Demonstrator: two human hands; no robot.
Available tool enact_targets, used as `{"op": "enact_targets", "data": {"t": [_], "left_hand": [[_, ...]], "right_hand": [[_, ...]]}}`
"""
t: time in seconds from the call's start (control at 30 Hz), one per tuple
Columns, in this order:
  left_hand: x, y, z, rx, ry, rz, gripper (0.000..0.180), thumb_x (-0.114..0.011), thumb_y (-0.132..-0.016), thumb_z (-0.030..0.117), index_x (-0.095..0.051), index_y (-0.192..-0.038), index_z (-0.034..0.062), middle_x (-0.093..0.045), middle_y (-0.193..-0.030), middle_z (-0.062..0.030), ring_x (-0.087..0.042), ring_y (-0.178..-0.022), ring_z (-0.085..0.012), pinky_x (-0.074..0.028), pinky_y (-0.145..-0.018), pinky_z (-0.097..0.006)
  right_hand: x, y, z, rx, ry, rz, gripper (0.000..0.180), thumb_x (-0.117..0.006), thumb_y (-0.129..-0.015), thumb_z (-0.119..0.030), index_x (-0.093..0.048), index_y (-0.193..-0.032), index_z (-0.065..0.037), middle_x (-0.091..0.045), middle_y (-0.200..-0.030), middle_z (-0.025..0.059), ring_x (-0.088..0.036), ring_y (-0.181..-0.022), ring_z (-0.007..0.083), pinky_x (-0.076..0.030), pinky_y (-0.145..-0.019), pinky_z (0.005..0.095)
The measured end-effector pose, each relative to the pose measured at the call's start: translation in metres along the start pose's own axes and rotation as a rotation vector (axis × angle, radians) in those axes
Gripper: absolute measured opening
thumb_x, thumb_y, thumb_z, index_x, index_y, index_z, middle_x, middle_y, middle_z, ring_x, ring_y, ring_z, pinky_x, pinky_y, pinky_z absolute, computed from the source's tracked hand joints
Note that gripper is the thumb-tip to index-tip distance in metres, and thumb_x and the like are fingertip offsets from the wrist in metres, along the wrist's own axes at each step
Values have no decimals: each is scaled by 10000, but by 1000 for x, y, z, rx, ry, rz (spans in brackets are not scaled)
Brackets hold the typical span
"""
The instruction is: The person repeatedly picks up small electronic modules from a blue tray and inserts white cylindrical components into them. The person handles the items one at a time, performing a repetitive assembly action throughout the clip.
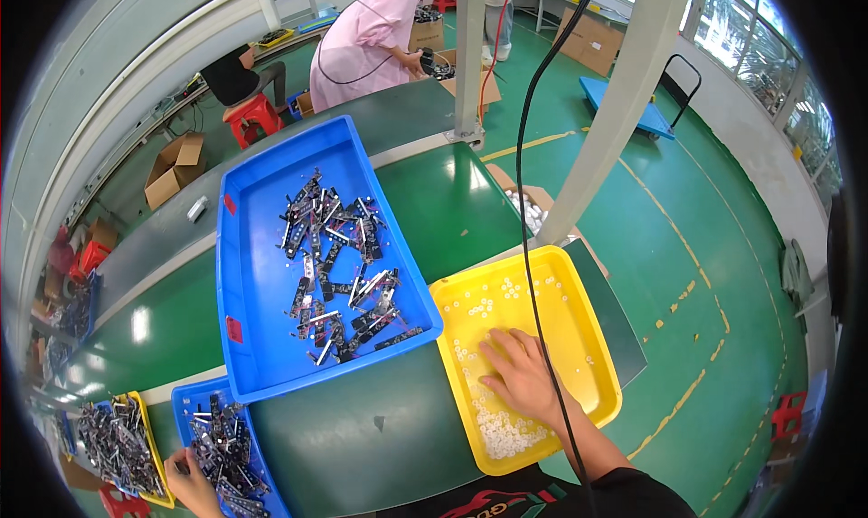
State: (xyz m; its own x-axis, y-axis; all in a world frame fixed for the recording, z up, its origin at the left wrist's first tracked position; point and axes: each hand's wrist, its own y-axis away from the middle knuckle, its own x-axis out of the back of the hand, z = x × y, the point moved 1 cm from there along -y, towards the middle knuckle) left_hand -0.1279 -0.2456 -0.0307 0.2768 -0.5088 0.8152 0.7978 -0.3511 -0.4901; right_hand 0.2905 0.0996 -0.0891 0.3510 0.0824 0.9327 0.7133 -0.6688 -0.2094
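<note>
My right hand (523, 378) lies flat, fingers spread, on small white round parts (502, 432) in a yellow tray (592, 337) at the right of the green table. At the lower left, my left hand (194, 486) rests at the edge of a small blue tray (185, 396) heaped with black and metal parts (226, 450). Its fingers touch the pile; whether they hold a piece is hidden. Between the two trays stands a large blue tray (249, 274) with several black and silver metal parts (339, 265) scattered in it.
Another yellow tray (137, 400) of metal parts sits at the far left. A black cable (523, 174) hangs down across the yellow tray and my right forearm. A white post (615, 102) stands behind the table. A person in pink (366, 34) works at the far bench, near cardboard boxes (174, 165).
</note>
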Motion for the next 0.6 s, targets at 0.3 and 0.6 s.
{"op": "enact_targets", "data": {"t": [0.3,0.6], "left_hand": [[-20,15,-33,170,-82,-70,351,-631,-899,304,-594,-1072,0,-629,-879,-178,-606,-825,-334,-449,-740,-410],[5,12,-2,263,-105,-44,471,-620,-909,356,-536,-1223,15,-512,-1126,-186,-540,-955,-307,-434,-801,-389]], "right_hand": [[-6,-5,-7,68,-38,41,442,-695,-774,-233,-595,-1187,-110,-510,-1224,88,-479,-1097,283,-367,-917,417],[-11,-6,-5,125,-107,72,265,-691,-762,-165,-651,-1023,-147,-527,-1055,46,-493,-986,246,-368,-820,386]]}}
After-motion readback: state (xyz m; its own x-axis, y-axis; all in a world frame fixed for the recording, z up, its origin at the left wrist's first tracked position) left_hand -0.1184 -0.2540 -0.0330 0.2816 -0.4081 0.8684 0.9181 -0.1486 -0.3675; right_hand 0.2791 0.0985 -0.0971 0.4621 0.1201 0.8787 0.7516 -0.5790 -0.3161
